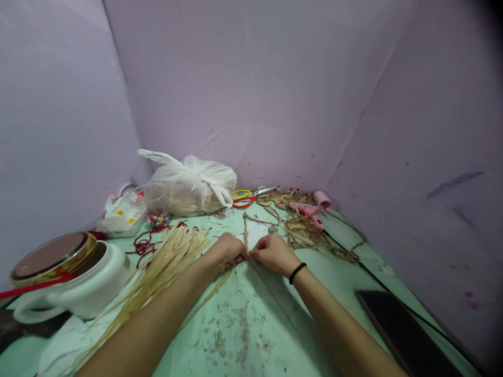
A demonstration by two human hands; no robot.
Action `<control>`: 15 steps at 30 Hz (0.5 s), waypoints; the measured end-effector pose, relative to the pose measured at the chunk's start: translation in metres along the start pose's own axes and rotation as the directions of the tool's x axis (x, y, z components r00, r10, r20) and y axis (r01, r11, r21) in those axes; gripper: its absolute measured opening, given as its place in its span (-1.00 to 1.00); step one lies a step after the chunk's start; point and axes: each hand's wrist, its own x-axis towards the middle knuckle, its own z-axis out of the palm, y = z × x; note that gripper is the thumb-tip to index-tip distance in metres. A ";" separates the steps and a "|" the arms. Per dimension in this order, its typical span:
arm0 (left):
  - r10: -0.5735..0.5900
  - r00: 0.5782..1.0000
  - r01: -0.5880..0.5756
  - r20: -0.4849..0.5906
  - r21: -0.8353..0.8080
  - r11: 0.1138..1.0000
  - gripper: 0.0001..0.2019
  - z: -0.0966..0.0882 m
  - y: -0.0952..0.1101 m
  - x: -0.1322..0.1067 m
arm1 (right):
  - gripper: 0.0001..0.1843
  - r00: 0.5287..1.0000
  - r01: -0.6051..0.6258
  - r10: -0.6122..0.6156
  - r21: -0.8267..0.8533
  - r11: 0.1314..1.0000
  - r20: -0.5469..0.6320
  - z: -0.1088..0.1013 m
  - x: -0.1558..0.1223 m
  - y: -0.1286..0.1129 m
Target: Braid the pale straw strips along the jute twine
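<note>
At the middle of the table, my left hand (228, 251) and my right hand (274, 253) come close together, fingers pinched. Between them runs a thin braided straw cord (245, 230), both hands gripping its near end. From there the cord rises away from me, then bends to the right. Loose pale strands trail below the hands toward me. A black band (297, 273) circles my right wrist. Left of my left hand lies a bundle of flat, pale straw strips (173, 251). My fingertips partly hide the held section.
Behind are a tied white plastic bag (196, 183) and scissors (251, 196). To the right lie a heap of braided cord (302, 233), a pink glue gun (310, 212), a thread spool (322, 199) and a dark phone (404, 330). A white pot (98, 283) stands left, near red yarn (144, 246).
</note>
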 end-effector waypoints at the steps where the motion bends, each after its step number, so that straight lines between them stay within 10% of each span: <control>1: -0.010 1.000 0.010 0.005 -0.005 1.000 -0.79 0.000 0.000 0.001 | -0.86 1.000 -0.013 0.013 0.011 1.000 0.021 -0.002 -0.001 -0.001; 15: 0.115 0.977 -0.106 0.182 -0.058 0.993 -0.85 -0.014 -0.011 0.012 | -0.85 0.982 0.076 -0.077 0.010 0.997 0.172 -0.004 -0.020 -0.024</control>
